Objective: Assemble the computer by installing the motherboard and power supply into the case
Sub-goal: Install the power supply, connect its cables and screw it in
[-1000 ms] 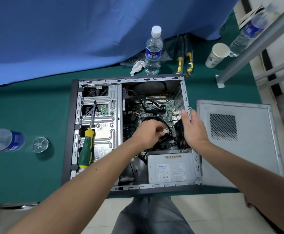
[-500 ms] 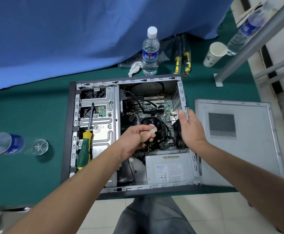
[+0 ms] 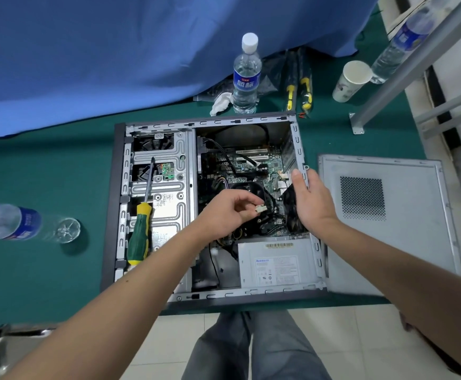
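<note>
Our left hand point(image 3: 225, 212) pinches a small white plug point(image 3: 260, 208) between thumb and fingertips, held above the black fan inside the open case point(image 3: 119, 215). Our right hand point(image 3: 310, 200) is loosely open, fingers nearly straight, resting along the case's right edge just beside the plug. Beyond both hands lies the green motherboard point(image 3: 251, 165), already seated in the case. Nearer us than the hands, the grey power supply point(image 3: 276, 266) sits in the case's near right corner. Left of our left hand, a green-and-yellow screwdriver point(image 3: 140, 229) lies on the metal drive bay. Right of our right hand, the grey side panel point(image 3: 388, 215) lies flat on the green tabletop point(image 3: 45, 165)
</note>
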`<state>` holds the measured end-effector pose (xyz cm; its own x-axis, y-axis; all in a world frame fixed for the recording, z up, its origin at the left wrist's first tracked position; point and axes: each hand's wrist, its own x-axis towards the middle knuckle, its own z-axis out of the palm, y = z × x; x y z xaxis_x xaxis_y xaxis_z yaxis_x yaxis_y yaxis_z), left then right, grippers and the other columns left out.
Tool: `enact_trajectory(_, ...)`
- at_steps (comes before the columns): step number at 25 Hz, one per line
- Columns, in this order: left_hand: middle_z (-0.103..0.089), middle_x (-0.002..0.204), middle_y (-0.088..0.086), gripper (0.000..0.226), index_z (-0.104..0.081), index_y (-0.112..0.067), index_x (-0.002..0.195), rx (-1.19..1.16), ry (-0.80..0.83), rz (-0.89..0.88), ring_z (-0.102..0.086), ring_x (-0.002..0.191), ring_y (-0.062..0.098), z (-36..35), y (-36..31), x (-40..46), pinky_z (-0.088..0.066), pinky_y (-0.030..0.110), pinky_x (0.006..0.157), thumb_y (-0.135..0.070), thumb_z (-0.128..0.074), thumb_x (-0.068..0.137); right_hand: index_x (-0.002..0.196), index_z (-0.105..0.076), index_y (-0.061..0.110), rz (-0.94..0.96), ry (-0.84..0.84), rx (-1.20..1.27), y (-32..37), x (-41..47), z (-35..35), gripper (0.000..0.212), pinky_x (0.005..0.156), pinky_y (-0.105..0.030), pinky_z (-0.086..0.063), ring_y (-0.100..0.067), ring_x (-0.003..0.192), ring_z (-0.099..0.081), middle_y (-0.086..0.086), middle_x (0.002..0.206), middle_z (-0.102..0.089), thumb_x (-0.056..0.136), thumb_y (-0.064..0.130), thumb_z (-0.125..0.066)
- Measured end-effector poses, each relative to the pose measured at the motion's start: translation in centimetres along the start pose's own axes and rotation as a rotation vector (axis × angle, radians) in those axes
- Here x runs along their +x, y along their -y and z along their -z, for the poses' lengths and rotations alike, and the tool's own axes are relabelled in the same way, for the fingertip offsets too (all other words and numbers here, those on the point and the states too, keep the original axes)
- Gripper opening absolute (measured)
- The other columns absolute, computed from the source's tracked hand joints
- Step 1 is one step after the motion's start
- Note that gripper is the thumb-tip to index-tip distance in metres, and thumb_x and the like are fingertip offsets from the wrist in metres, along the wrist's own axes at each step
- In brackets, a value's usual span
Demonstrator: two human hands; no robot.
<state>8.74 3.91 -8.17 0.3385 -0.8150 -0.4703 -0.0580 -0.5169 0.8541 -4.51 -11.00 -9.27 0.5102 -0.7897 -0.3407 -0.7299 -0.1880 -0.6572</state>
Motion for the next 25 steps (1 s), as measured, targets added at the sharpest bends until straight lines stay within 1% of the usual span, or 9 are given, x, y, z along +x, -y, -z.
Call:
enact_trajectory(4, -0.069, 0.096, -0.001, 0.024, -0.071, -0.014, 0.114, 0.299, 0.018, -0.093, -0.064, 0.09, 0.013, -1.5, -0.6, 0.8, -0.053, 0.029, 0.089, -0.006, -0.068, 0.091, 0.108, -0.049, 0.014, -0.009, -0.008, 0.0, -0.1, -0.2, -0.2, 0.046, 0.076, -0.042, -0.045, -0.027, 0.083, -0.055, -0.001, 0.082, -0.054, 0.102, 0.056, -0.028)
enact_trajectory(7, -0.072, 0.105, -0.002, 0.025, -0.071, -0.019, 0.115, 0.468, 0.04, -0.145, -0.062, 0.102, 0.015, -2.3, -1.0, 1.9, -0.049, 0.027, 0.09, -0.01, -0.067, 0.092, 0.103, -0.046, 0.017, -0.005, -0.022, 0.009, -0.1, 0.0, -0.2, 0.042, 0.074, -0.039, -0.042, -0.026, 0.083, -0.055, 0.0, 0.081, -0.055, 0.102, 0.055, -0.029)
enact_trajectory(10, -0.071, 0.104, -0.004, 0.026, -0.071, -0.025, 0.116, 0.616, 0.079, -0.205, -0.047, 0.106, 0.017, -2.8, -1.1, 3.2, -0.042, 0.031, 0.092, -0.016, -0.068, 0.092, 0.103, -0.047, 0.017, -0.007, -0.031, 0.007, -0.2, 0.2, -0.3, 0.042, 0.075, -0.039, -0.042, -0.025, 0.084, -0.054, 0.004, 0.082, -0.055, 0.102, 0.056, -0.029)
enact_trajectory(12, -0.069, 0.104, -0.007, 0.026, -0.071, -0.027, 0.116, 0.669, 0.089, -0.218, -0.04, 0.108, 0.019, -3.1, -1.0, 3.7, -0.036, 0.037, 0.095, -0.018, -0.068, 0.091, 0.104, -0.047, 0.016, -0.011, -0.028, 0.004, -0.3, 0.1, -0.3, 0.043, 0.074, -0.039, -0.042, -0.025, 0.084, -0.055, 0.003, 0.082, -0.054, 0.102, 0.056, -0.029)
enact_trajectory(15, -0.063, 0.113, -0.006, 0.029, -0.069, -0.035, 0.118, 0.779, 0.115, -0.248, -0.036, 0.116, 0.022, -3.4, -0.7, 4.6, -0.026, 0.034, 0.089, -0.023, -0.066, 0.092, 0.109, -0.048, 0.015, -0.011, -0.036, 0.01, -0.4, 0.1, -0.4, 0.045, 0.075, -0.038, -0.04, -0.025, 0.085, -0.054, 0.002, 0.084, -0.054, 0.102, 0.055, -0.03)
enact_trajectory(17, -0.057, 0.12, -0.001, 0.026, -0.067, -0.035, 0.116, 0.869, 0.108, -0.239, -0.037, 0.122, 0.027, -3.8, -0.4, 5.2, -0.028, 0.036, 0.096, -0.027, -0.064, 0.092, 0.111, -0.048, 0.015, -0.009, -0.03, 0.008, -0.4, 0.2, -0.3, 0.045, 0.076, -0.038, -0.041, -0.025, 0.087, -0.054, 0.002, 0.085, -0.054, 0.102, 0.055, -0.03)
enact_trajectory(20, -0.052, 0.125, 0.007, 0.022, -0.062, -0.023, 0.113, 0.972, 0.09, -0.228, -0.035, 0.129, 0.03, -4.6, 0.2, 5.8, -0.029, 0.041, 0.108, -0.024, -0.063, 0.091, 0.11, -0.049, 0.014, -0.012, -0.02, 0.014, -0.4, 0.2, -0.4, 0.046, 0.078, -0.039, -0.043, -0.025, 0.088, -0.055, 0.0, 0.088, -0.056, 0.102, 0.055, -0.029)
enact_trajectory(23, -0.05, 0.13, 0.006, 0.023, -0.065, -0.024, 0.115, 1.005, 0.112, -0.206, -0.031, 0.135, 0.031, -4.7, 0.6, 6.4, -0.025, 0.039, 0.113, -0.024, -0.062, 0.092, 0.112, -0.049, 0.014, -0.014, -0.017, 0.016, -0.5, 0.3, -0.3, 0.047, 0.08, -0.04, -0.044, -0.025, 0.09, -0.056, 0.001, 0.09, -0.057, 0.102, 0.055, -0.029)
enact_trajectory(25, -0.051, 0.129, 0.004, 0.022, -0.069, -0.026, 0.113, 1.032, 0.136, -0.205, -0.029, 0.137, 0.031, -4.7, 0.6, 6.6, -0.021, 0.04, 0.116, -0.025, -0.062, 0.092, 0.12, -0.05, 0.013, -0.015, -0.017, 0.016, -0.5, 0.4, -0.2, 0.05, 0.084, -0.04, -0.044, -0.025, 0.095, -0.055, -0.001, 0.099, -0.059, 0.102, 0.055, -0.029)
